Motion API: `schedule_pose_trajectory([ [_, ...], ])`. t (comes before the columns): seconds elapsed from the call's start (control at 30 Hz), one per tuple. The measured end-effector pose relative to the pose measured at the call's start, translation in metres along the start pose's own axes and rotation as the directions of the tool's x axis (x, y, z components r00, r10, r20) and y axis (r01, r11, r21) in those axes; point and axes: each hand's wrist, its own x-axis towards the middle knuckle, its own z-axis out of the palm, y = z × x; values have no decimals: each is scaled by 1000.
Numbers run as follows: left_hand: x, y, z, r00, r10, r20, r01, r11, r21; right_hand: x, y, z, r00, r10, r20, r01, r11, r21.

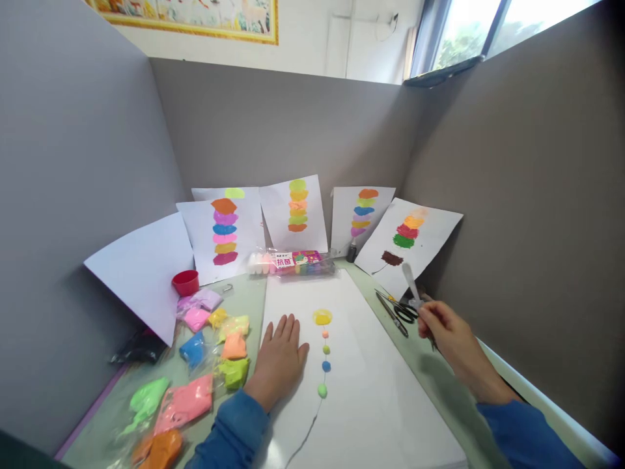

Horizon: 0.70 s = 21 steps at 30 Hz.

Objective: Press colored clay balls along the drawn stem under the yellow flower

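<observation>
My left hand [279, 361] lies flat, palm down with fingers stretched, on the left part of a large white sheet [375, 404]. To its right on the sheet is a drawn line with several small clay blobs: a flattened yellow one [322, 317] at the top, then an orange one, a small green one, a blue one [326, 367] and a light green one [322, 391]. My right hand [452, 345] is raised at the right, pinching a whitish plastic stick [411, 280] with a rounded end. Its lower part is hidden by my fingers.
Bags of coloured clay [185, 400] and a red cup [185, 283] stand left. Black-handled scissors [405, 312] and a pen [392, 314] lie right. A clay package [293, 262] lies behind the sheet. Painted papers [312, 241] lean against grey partitions [293, 124].
</observation>
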Motion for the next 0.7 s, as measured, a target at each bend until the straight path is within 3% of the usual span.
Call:
schedule_pose_trajectory([
  [0.03,0,0,0,1000,-1,2,1,1000,-2,1,-11,5,1000,25,14,-27,982,189],
  [0.1,0,0,-1,1000,0,5,0,1000,-8,3,-33,19,984,83,159,-144,894,423],
  [0.17,0,0,-2,1000,2,9,-2,1000,-13,8,-49,36,959,94,268,-239,778,581],
  [0.23,0,0,-3,1000,2,13,-2,1000,-18,17,-61,55,954,57,294,-258,653,712],
  [0.3,0,1,-4,1000,2,16,-2,1000,-24,29,-67,73,952,-6,306,-239,612,754],
  [0.4,0,2,-7,999,-3,39,5,1000,-29,46,-69,101,925,-91,369,-181,748,639],
  [0.5,0,2,-10,998,-9,65,11,999,-36,52,-61,127,904,-155,397,8,938,347],
  [0.57,1,3,-12,997,-14,73,17,999,-45,51,-53,140,905,-192,380,129,974,185],
  [0.7,3,3,-11,996,-18,82,22,999,-46,52,-36,139,940,-215,265,210,976,50],
])
